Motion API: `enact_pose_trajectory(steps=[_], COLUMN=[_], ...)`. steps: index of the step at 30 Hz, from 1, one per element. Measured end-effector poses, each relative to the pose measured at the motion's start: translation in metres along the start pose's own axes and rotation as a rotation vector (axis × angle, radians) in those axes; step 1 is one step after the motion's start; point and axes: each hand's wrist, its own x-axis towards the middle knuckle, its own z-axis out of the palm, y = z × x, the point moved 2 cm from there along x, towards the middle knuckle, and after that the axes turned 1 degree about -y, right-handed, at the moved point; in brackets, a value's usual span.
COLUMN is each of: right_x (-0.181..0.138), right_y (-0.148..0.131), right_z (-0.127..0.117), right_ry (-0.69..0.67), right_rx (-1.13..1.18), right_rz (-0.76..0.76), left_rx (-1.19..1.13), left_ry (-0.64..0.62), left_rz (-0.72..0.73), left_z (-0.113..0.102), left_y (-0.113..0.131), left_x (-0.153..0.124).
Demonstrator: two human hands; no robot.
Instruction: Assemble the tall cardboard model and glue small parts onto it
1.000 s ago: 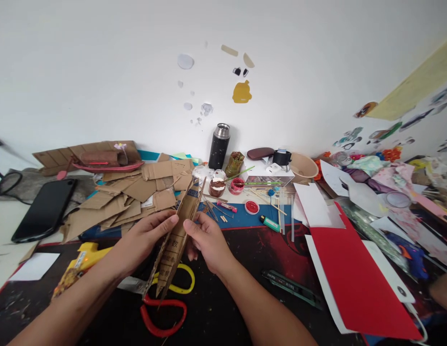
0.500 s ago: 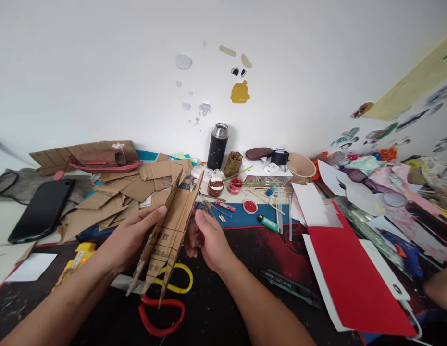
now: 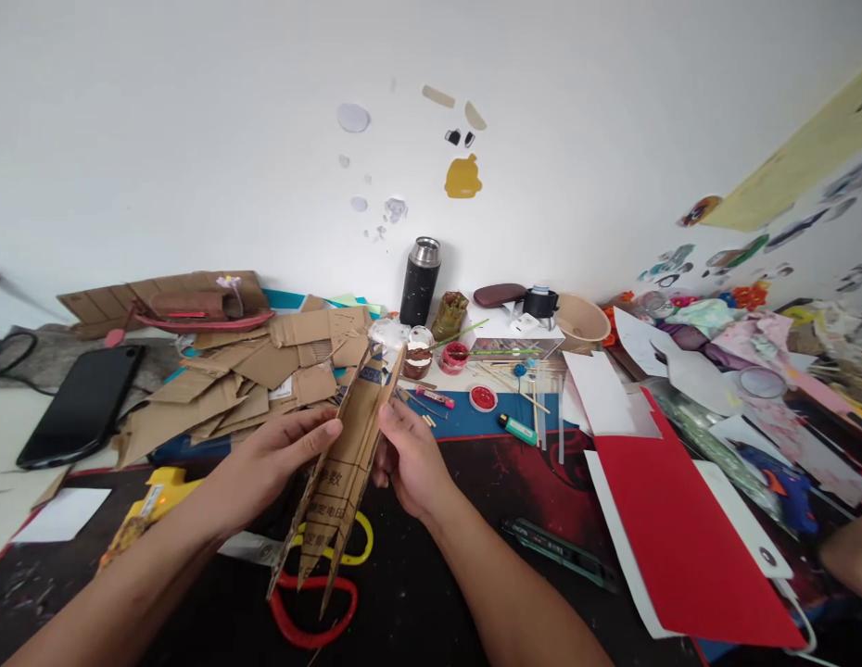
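Observation:
A long piece of cardboard (image 3: 344, 463) with printed characters, its two long sides folded up and its ends pointed, is held above the black mat. My left hand (image 3: 285, 459) grips its left side, thumb on the upper edge. On the right side, my right hand (image 3: 413, 459) pinches the raised edge between thumb and fingers; some of those fingers are hidden behind the cardboard. Below it lie scissors (image 3: 316, 625) with one red and one yellow handle, partly covered by the cardboard. A yellow glue gun (image 3: 149, 509) rests beside my left forearm.
Cardboard scraps (image 3: 257, 361) are piled at back left beside a small model boat (image 3: 201, 310) and a black phone (image 3: 80, 403). A black flask (image 3: 421, 283) stands near the wall. Right of my arm lie a utility knife (image 3: 560, 551) and red card (image 3: 695, 528). Another person's arm (image 3: 848, 560) shows at right.
The cardboard has shifted slightly right and its sides stand more open. My right hand, loosely curled beside the cardboard before, now grips its right side. My left hand has moved slightly right.

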Motion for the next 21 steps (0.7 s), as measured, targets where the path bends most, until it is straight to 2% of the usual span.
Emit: enact_pose_trajectory(steps=[3,10,14,17,21], right_x=[-0.001,-0.002,-0.002,-0.002,0.000], right_y=[-0.001,0.000,0.000,-0.001,-0.001], right_z=[0.002,0.005,0.005,0.005,0.005], right_ry=[-0.034,-0.040,-0.033,-0.031,-0.037], right_rx=[-0.004,-0.017,-0.017,-0.002,-0.004], right_rz=[-0.017,-0.022,-0.020,-0.032,-0.063], left_rx=[0.052,0.071,0.060,0.054,0.069], left_ry=[-0.052,-0.060,-0.080,-0.061,-0.118], left_rz=[0.040,0.097,0.080,0.084,0.090], left_z=[0.002,0.003,0.005,0.006,0.010], left_y=[0.002,-0.003,-0.007,-0.004,0.005], left_x=[0.000,0.001,0.001,0.000,-0.002])
